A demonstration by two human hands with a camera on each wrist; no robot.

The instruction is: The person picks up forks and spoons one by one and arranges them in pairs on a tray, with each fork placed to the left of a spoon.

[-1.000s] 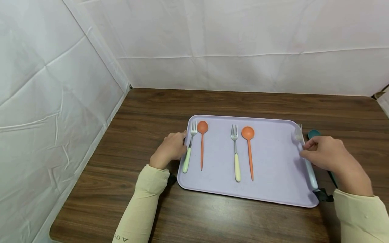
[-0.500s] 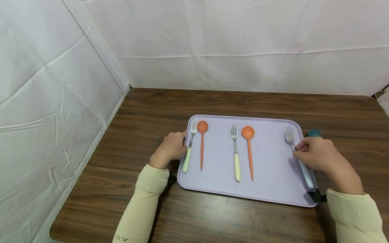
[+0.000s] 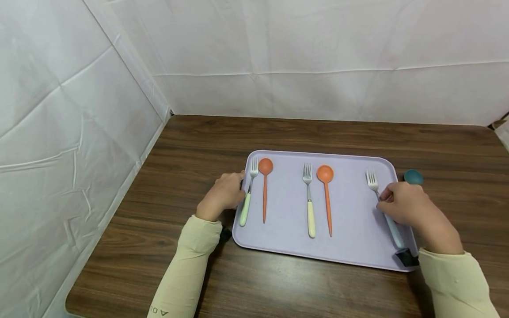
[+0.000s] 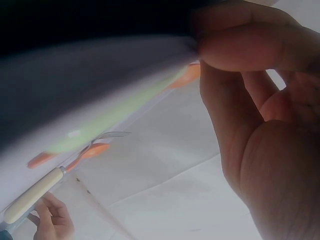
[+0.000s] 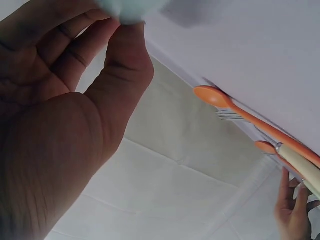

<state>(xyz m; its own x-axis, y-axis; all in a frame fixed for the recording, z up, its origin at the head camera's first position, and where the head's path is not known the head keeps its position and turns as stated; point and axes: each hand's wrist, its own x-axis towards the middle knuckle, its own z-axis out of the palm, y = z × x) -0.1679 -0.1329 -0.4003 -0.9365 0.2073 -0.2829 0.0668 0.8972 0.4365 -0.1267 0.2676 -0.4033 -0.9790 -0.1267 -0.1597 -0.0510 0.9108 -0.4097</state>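
Note:
A lilac tray [image 3: 278, 238] lies on the table, and my left hand [image 3: 223, 194] pinches its left rim between thumb and fingers, as the left wrist view also shows. Over the tray's right part my right hand [image 3: 407, 203] pinches a fork with a pale blue handle [image 3: 393, 232] near its neck, tines pointing away from me. On the tray lie a green-handled fork [image 3: 245, 207] and an orange spoon [image 3: 265, 167] at the left. A cream-handled fork [image 3: 311, 218] and a second orange spoon [image 3: 325, 173] lie at the middle.
A teal spoon [image 3: 413, 176] lies on the wooden table [image 3: 191, 150] just right of the tray, its handle hidden behind my right hand. White sheeting [image 3: 318, 57] walls the back and left of the table.
My right hand has moved left with the blue-handled fork, from the tray's right rim to over the tray. My left hand has stayed at the left rim.

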